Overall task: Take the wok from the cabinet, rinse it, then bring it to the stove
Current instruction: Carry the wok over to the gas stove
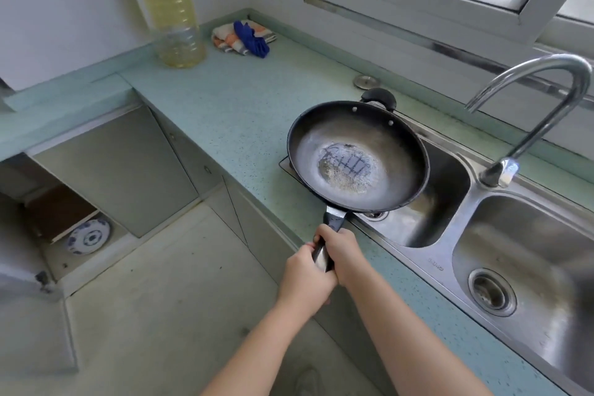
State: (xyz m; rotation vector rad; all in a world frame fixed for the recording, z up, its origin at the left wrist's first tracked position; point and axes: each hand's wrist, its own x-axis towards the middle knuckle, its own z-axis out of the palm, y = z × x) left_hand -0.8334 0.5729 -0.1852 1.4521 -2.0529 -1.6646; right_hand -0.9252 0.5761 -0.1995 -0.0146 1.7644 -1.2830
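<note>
A black wok [385, 177] with a worn, shiny patch in its bottom hangs over the left edge of the left sink basin [446, 190]. Its long black handle points back at me. My left hand [303, 276] and my right hand [340, 251] are both wrapped around that handle, left hand nearer to me. A small black helper handle sticks out at the wok's far rim. The curved steel faucet [543, 112] stands to the right, its spout apart from the wok, with no water running. An open cabinet [74, 228] is low at the left.
A second sink basin [530, 267] lies to the right. On the pale green counter [225, 100] stand a large oil bottle [173, 16] and some folded cloths [244, 37]. A blue-and-white plate [88, 236] leans inside the open cabinet. A window sits behind the sink.
</note>
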